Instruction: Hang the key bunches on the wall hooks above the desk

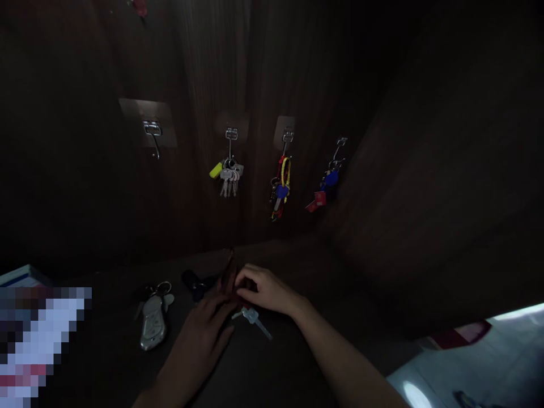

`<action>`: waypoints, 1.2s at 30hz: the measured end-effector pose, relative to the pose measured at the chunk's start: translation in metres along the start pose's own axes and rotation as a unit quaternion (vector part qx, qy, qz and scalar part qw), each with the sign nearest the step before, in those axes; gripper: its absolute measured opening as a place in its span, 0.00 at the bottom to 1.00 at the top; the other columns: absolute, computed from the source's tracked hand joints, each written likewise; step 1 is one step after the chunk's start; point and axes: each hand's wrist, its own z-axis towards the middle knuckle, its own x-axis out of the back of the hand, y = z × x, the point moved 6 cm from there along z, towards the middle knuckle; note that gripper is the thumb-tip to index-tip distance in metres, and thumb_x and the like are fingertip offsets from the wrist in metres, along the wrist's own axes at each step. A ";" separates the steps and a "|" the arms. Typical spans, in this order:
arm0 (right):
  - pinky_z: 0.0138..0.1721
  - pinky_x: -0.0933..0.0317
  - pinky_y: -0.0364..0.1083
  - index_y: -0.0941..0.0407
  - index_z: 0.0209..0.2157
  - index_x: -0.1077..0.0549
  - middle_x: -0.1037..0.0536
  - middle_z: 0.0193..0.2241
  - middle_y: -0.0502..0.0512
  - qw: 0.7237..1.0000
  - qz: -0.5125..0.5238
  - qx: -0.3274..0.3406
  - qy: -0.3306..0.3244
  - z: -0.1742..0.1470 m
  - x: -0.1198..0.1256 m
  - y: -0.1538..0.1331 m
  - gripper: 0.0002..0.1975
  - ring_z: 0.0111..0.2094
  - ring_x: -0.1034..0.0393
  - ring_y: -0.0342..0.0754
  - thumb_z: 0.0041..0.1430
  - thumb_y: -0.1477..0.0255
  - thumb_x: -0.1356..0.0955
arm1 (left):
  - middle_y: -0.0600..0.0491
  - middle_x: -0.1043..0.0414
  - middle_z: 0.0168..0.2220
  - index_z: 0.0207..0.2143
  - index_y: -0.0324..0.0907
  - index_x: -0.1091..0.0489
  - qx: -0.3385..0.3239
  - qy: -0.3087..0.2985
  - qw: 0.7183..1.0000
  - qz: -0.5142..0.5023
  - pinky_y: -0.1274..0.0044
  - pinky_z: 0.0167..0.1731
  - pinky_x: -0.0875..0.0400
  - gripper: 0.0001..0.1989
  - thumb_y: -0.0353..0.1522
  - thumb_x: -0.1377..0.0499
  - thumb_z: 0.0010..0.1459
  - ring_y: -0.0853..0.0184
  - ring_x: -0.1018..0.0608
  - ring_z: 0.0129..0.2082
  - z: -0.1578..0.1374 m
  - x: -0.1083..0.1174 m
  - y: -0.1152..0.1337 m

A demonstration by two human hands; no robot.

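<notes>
On the dark shelf (289, 379), near its back wall (191, 221), a reddish-brown strap (228, 277) lies between the hands. The right hand (266, 289) pinches its side, thumb and forefinger nearly together; the left hand (206, 323) lies over its lower end, fingers almost straight, their grip too dark to tell. Pale keys (253, 317) stick out below. Leftward, shelf separates the left hand from a silver fob (153, 323); rightward, it runs towards the side panel (425, 215).

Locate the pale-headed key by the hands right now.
In the head view, the pale-headed key is low and near the middle, just below the right hand and to the right of the left hand.
</notes>
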 end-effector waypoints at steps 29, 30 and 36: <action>0.25 0.39 0.40 0.55 0.28 0.36 0.21 0.28 0.52 0.836 0.541 -0.072 0.054 0.003 -0.005 -0.022 0.11 0.26 0.28 0.43 0.50 0.68 0.29 | 0.52 0.23 0.43 0.47 0.47 0.29 0.196 0.015 0.926 -0.324 0.71 0.47 0.33 0.15 0.35 0.44 0.56 0.59 0.25 0.45 0.005 0.010 0.003; 0.24 0.39 0.40 0.55 0.29 0.35 0.21 0.29 0.52 0.820 0.562 -0.077 0.074 0.003 -0.003 -0.020 0.11 0.26 0.28 0.42 0.50 0.68 0.29 | 0.52 0.23 0.40 0.44 0.45 0.28 0.207 0.003 0.911 -0.356 0.71 0.47 0.33 0.13 0.36 0.44 0.56 0.59 0.24 0.44 0.005 0.009 0.004; 0.26 0.40 0.39 0.54 0.37 0.32 0.20 0.32 0.51 0.760 0.609 -0.122 0.192 0.004 0.010 0.008 0.12 0.29 0.28 0.42 0.49 0.74 0.30 | 0.48 0.23 0.38 0.45 0.40 0.30 0.265 -0.029 0.732 -0.627 0.66 0.47 0.33 0.18 0.40 0.44 0.56 0.60 0.21 0.38 0.002 -0.008 -0.003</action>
